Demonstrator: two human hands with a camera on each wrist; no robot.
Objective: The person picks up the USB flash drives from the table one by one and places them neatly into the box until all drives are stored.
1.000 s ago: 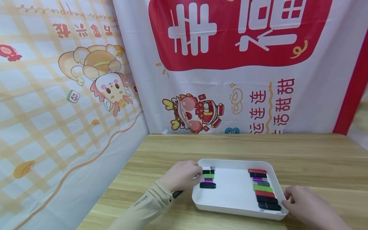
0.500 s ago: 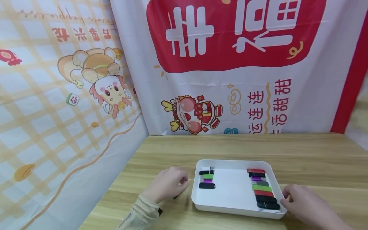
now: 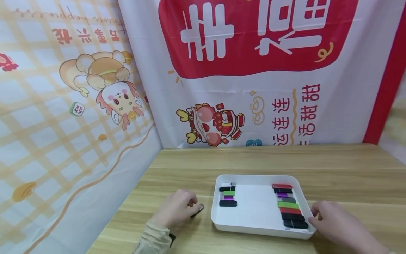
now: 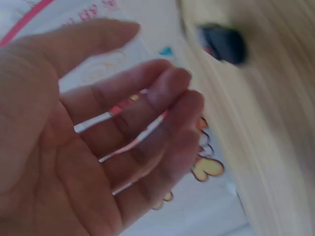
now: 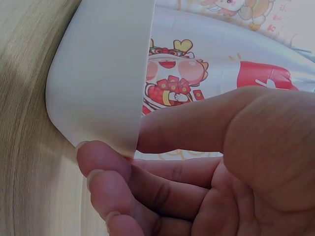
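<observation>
A white rectangular tray lies on the wooden table. Inside, short rows of USB sticks in black, green, purple, red and grey line its left and right ends. My right hand pinches the tray's right rim; in the right wrist view the thumb is on one side of the wall and the fingers are at the other. Left of the tray, my left hand hovers beside a dark USB stick on the table. The left wrist view shows its fingers loosely bent with nothing in them, apart from the blurred dark stick.
The wooden table runs back to a printed white and red cloth hanging behind it. Another checked cloth hangs along the left side.
My left hand has drawn back from the tray's left end, leftward and toward me, to the loose USB stick. My right hand stays at the tray's rim.
</observation>
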